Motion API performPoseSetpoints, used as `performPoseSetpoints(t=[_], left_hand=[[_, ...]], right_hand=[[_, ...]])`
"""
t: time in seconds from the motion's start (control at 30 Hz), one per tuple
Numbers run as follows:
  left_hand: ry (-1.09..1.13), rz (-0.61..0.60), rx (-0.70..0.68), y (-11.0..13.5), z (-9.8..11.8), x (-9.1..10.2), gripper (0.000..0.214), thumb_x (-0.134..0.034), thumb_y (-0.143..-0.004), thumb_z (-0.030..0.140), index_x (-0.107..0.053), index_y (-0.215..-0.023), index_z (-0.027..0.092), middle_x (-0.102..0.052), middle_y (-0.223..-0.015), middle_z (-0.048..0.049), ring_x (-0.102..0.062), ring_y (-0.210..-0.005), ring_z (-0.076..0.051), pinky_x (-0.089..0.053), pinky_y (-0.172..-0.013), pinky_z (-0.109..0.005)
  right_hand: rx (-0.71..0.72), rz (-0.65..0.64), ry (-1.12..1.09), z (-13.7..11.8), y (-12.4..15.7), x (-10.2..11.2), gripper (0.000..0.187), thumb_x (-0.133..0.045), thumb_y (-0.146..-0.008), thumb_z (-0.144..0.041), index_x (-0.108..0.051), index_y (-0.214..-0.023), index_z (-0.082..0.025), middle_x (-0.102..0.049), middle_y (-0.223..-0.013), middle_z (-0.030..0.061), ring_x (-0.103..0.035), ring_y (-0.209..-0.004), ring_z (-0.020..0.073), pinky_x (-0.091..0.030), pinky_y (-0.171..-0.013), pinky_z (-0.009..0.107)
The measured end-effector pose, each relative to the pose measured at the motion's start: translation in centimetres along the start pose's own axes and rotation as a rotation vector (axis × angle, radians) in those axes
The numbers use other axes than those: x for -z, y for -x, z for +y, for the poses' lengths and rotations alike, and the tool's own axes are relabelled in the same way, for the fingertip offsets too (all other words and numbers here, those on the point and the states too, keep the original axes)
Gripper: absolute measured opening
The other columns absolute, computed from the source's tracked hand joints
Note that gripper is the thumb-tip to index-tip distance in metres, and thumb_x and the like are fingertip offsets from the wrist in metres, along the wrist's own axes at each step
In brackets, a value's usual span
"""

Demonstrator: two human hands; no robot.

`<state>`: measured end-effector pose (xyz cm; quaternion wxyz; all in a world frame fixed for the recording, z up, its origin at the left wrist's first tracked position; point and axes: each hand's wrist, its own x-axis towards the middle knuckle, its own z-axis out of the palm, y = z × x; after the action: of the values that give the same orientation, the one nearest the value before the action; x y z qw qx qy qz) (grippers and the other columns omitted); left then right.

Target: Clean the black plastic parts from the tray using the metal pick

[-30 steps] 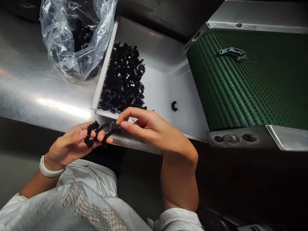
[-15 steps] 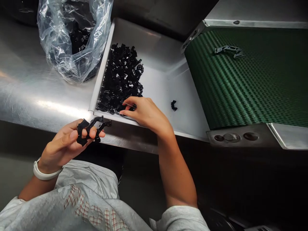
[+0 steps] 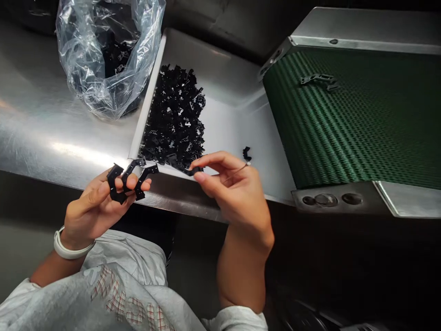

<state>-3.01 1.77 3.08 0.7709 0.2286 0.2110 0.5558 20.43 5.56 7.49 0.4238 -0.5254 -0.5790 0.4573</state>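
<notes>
Head view | left hand (image 3: 99, 202): clamped on three black brackets (image 3: 131, 168), fanned out near the white tray (image 3: 223, 124) | right hand (image 3: 234, 186): pinched on another black piece (image 3: 197, 170) (by the tray's near rim) | black heap (image 3: 175, 112): inside tray

Left hand (image 3: 98, 202): three black parts (image 3: 113, 181). Right fingers (image 3: 207, 181): pinching fourth part (image 3: 195, 171), near tray (image 3: 227, 128).

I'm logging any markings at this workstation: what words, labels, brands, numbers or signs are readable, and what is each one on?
Plaid letters on the grey shirt: folded and slanted, so no word reads with certainty.
No readable text shows on the held black parts, plastic bag, white tray, green belt or white wristband.
</notes>
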Motion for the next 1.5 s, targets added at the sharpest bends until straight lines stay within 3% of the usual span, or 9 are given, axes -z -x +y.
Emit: performPoseSetpoints(t=[0.2,0.37,0.53,0.7,0.87,1.1,1.23,1.37,1.5], left_hand=[[0.07,0.091,-0.078,-0.3,-1.0,-1.2,0.012,-0.084,-0.075,0.033,-0.075,-0.077,0.025,-0.071,-0.084,0.0028,-0.075,-0.09,-0.015,-0.06,-0.084,-0.023],[0.022,0.045,-0.102,0.1,-1.3,-0.6,0.014,-0.083,-0.076,0.036,-0.073,-0.077,0.027,-0.068,-0.082,0.0022,-0.071,-0.08,-0.014,-0.059,-0.091,-0.03],[-0.016,-0.035,-0.076,0.4,-1.3,-0.1,0.01,-0.078,-0.08,0.038,-0.075,-0.081,0.029,-0.066,-0.082,0.0005,-0.066,-0.077,-0.014,-0.057,-0.09,-0.033],[-0.024,0.041,-0.079,0.3,-1.3,-0.3,0.013,-0.082,-0.076,0.039,-0.075,-0.076,0.029,-0.066,-0.08,0.0,-0.066,-0.079,-0.016,-0.056,-0.089,-0.035],[0.018,0.034,-0.048,0.2,-1.0,-0.5,0.013,-0.083,-0.075,0.038,-0.076,-0.076,0.027,-0.067,-0.079,0.0008,-0.07,-0.081,-0.016,-0.056,-0.092,-0.035],[0.135,0.046,0.128,0.0,-1.5,-0.8,0.015,-0.084,-0.075,0.035,-0.075,-0.074,0.022,-0.068,-0.081,0.0012,-0.072,-0.083,-0.014,-0.056,-0.081,-0.024],[0.204,0.055,0.225,0.1,-1.8,-1.3,0.018,-0.084,-0.076,0.036,-0.075,-0.073,0.021,-0.069,-0.081,0.0013,-0.072,-0.083,-0.013,-0.056,-0.081,-0.021],[0.292,0.099,0.293,0.3,-2.1,-2.0,0.014,-0.085,-0.075,0.031,-0.078,-0.075,0.02,-0.074,-0.084,0.0017,-0.071,-0.08,-0.009,-0.056,-0.08,-0.016],[0.308,0.106,0.314,0.5,-2.6,-2.6,0.015,-0.086,-0.075,0.033,-0.079,-0.074,0.019,-0.075,-0.081,0.0013,-0.069,-0.079,-0.008,-0.055,-0.081,-0.014]], right_hand=[[-0.029,0.1,-0.28,1.9,4.3,-6.4,0.018,-0.083,-0.077,-0.034,-0.07,-0.084,-0.024,-0.071,-0.084,0.0002,-0.035,-0.043,0.0039,-0.026,-0.037,0.021],[-0.091,0.117,-0.372,2.5,5.2,-8.3,0.02,-0.08,-0.078,-0.033,-0.064,-0.085,-0.023,-0.071,-0.08,-0.0009,-0.03,-0.039,0.0017,-0.026,-0.037,0.021],[-0.113,0.079,-0.402,2.0,5.5,-8.4,0.024,-0.084,-0.072,-0.025,-0.062,-0.084,-0.024,-0.055,-0.065,-0.0081,-0.026,-0.039,0.0019,-0.027,-0.038,0.02],[-0.104,0.077,-0.428,2.3,5.5,-8.4,0.029,-0.087,-0.069,-0.026,-0.064,-0.086,-0.024,-0.05,-0.066,-0.0086,-0.031,-0.042,0.0028,-0.024,-0.039,0.019],[0.01,0.201,-0.507,1.8,5.9,-7.2,0.017,-0.064,-0.092,-0.04,-0.072,-0.099,-0.026,-0.04,-0.066,-0.007,-0.03,-0.048,0.0061,-0.032,-0.046,0.021],[0.348,0.376,-0.196,-1.6,5.5,-5.8,0.036,-0.048,-0.1,-0.033,-0.079,-0.082,-0.026,-0.056,-0.072,0.0041,-0.052,-0.076,0.0187,-0.044,-0.058,0.031],[0.556,0.284,0.021,-2.7,5.4,-5.2,0.034,-0.044,-0.104,-0.026,-0.077,-0.096,-0.025,-0.06,-0.07,0.0026,-0.054,-0.067,0.0171,-0.047,-0.05,0.031],[0.516,0.098,0.154,-2.8,6.0,-4.9,0.029,-0.049,-0.1,-0.014,-0.071,-0.109,-0.028,-0.075,-0.105,0.0041,-0.073,-0.082,0.0184,-0.064,-0.071,0.036],[0.518,0.189,0.157,-2.1,6.3,-5.8,0.035,-0.053,-0.095,-0.007,-0.068,-0.117,-0.031,-0.079,-0.103,0.0042,-0.077,-0.084,0.0226,-0.067,-0.068,0.04]])
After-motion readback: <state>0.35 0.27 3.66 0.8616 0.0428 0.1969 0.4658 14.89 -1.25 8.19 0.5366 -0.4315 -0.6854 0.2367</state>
